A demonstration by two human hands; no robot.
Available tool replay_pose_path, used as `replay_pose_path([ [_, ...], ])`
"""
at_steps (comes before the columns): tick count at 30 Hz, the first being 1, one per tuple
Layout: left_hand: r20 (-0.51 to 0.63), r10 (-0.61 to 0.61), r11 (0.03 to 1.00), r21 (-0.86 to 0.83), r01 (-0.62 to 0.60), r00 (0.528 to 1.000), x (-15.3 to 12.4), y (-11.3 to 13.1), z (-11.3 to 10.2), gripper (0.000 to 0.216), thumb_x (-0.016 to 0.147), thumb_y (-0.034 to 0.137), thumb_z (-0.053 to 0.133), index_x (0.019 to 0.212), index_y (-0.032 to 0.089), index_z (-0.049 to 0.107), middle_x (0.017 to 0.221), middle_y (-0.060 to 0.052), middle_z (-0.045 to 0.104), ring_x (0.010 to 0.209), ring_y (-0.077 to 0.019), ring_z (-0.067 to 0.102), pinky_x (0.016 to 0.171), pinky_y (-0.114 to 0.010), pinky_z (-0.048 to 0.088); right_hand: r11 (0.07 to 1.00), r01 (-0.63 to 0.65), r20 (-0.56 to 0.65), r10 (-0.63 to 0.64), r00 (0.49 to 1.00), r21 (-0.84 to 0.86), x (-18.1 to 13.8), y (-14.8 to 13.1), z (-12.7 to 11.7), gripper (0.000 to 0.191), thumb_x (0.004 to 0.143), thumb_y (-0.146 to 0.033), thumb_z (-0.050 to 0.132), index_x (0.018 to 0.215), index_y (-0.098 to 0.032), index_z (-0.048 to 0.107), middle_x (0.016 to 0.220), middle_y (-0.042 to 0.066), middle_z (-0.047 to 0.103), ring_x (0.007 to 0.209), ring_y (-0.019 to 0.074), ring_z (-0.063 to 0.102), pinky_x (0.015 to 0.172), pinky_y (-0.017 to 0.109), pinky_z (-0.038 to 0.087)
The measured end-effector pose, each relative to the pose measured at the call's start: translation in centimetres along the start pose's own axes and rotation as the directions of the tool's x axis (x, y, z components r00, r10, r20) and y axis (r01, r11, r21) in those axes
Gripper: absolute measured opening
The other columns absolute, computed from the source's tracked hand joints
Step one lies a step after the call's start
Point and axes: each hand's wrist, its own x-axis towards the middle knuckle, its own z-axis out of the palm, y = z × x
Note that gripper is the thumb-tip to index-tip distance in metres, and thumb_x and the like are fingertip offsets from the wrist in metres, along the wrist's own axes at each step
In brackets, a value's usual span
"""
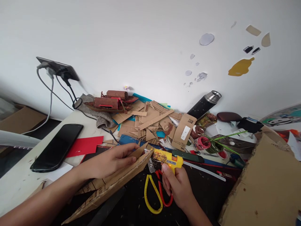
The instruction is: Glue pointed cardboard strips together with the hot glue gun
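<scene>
My right hand [175, 185] is wrapped round the handle of a yellow glue gun [164, 157], with a long glue stick [204, 171] sticking out of its back. The gun's nozzle points left, at the tip of a long, narrow cardboard boat shape [117, 180]. My left hand [115, 161] holds that cardboard piece near its far end, fingers pinched over a small flap by the tip. Scissors [150, 191] with one yellow and one red handle loop lie on the dark surface below the glue gun.
Cardboard scraps [150, 121] pile up against the wall, beside two brown model boats [107, 103]. A phone [57, 147] and red paper [84, 146] lie left. A black flask [204, 103], paint pots [203, 142] and a large cardboard sheet [265, 182] stand right.
</scene>
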Motion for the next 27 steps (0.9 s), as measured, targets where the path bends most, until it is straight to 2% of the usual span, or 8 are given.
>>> replay_pose_path([
  [7,-0.028,-0.017,1.0,-0.009,0.017,0.999,0.01,0.42,-0.11,0.042,0.102,0.052,0.055,0.135,0.028,0.066,0.127,-0.001,0.075,0.117,-0.0265,0.066,0.101,-0.031,0.052,1.0,-0.013,0.034,0.013,0.999,-0.009,-0.06,0.12,0.27,0.071,0.1,-0.072,0.05,0.05,-0.022,0.042,0.04,-0.003,0.039,0.036,0.0082,0.037,0.041,0.023,0.028],
  [17,0.044,-0.024,0.997,-0.066,0.027,0.999,-0.03,-0.04,-0.09,0.048,0.102,0.06,0.054,0.134,0.025,0.063,0.121,-0.003,0.073,0.112,-0.0259,0.065,0.095,-0.032,0.053,1.0,-0.015,0.027,0.016,1.0,-0.025,-0.22,-0.3,0.15,0.073,0.101,-0.073,0.047,0.049,-0.022,0.042,0.038,-0.002,0.039,0.036,0.009,0.038,0.044,0.025,0.029],
  [27,0.057,-0.034,0.998,-0.042,0.037,0.998,-0.05,0.72,-0.2,0.044,0.104,0.055,0.052,0.134,0.024,0.063,0.125,-0.003,0.071,0.113,-0.0256,0.064,0.096,-0.031,0.051,1.0,-0.016,0.017,0.016,1.0,0.0,-0.1,-0.18,0.27,0.073,0.1,-0.073,0.05,0.048,-0.022,0.042,0.037,-0.003,0.038,0.035,0.0084,0.037,0.042,0.024,0.027],
])
